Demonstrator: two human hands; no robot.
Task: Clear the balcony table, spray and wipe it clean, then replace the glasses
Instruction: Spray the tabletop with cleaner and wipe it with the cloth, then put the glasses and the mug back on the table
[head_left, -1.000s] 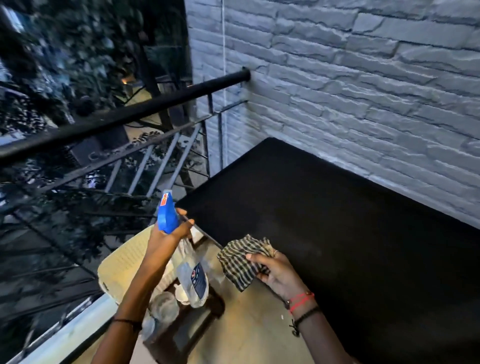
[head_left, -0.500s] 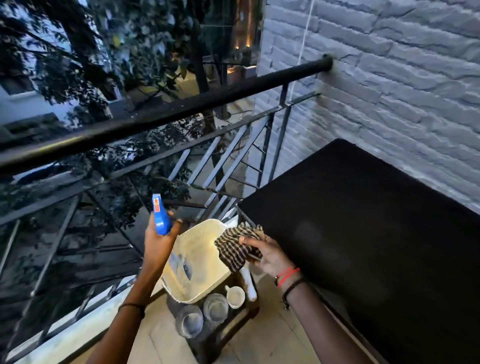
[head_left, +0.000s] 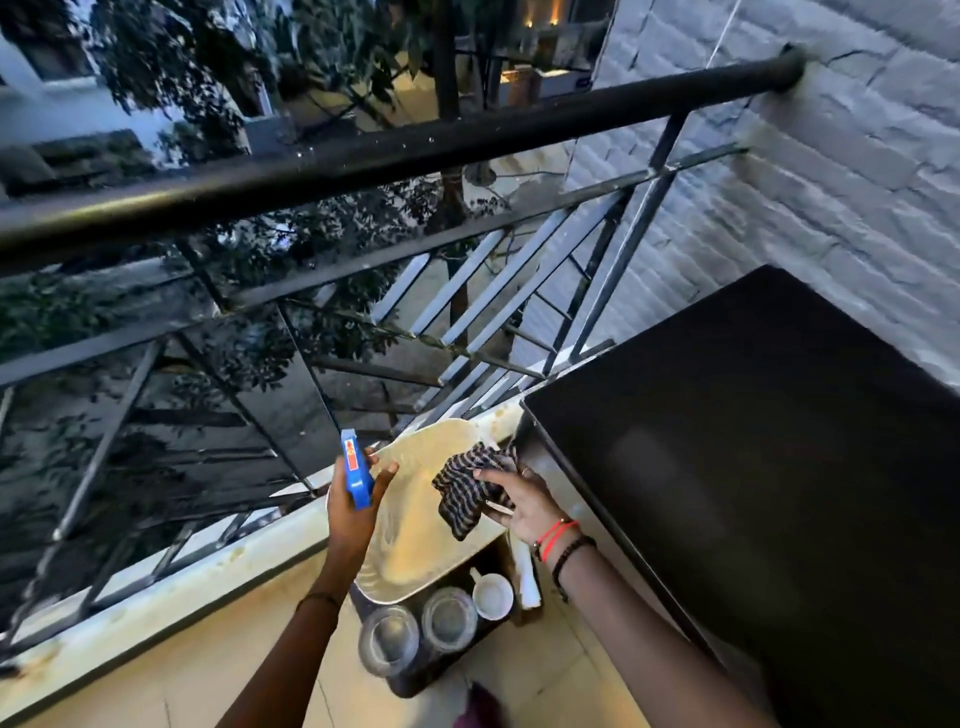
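The black, flat-topped balcony table (head_left: 769, 467) stands at the right against the pale painted brick wall (head_left: 857, 171), its dark top bare. The two clear round drinking glasses (head_left: 418, 631) are off it, standing side by side on a low dark stand (head_left: 441, 670) on the tiled floor just left of the table. A small white cup (head_left: 492, 597) sits just beside the right-hand glass, and a white roll-like object (head_left: 525, 577) lies along the stand's right edge; what it is cannot be told.

The right hand (head_left: 519, 501) hovers near the table's near-left corner, its fingers curled closed around a crumpled dark-and-light checked cloth (head_left: 467, 491) that hangs down from the grip. Red thread bands and a dark beaded bracelet circle that wrist.

The left hand (head_left: 356, 512) is wrapped tightly around the neck of a spray bottle whose blue plastic trigger head (head_left: 355, 475), marked with a red label, stands up above the fist; the bottle's body is hidden behind the hand.

Between and below the two hands is a cream plastic chair seat (head_left: 415, 540), tilted beside the stand. Behind everything runs the black metal balcony railing (head_left: 415, 150), with trees and buildings beyond it.
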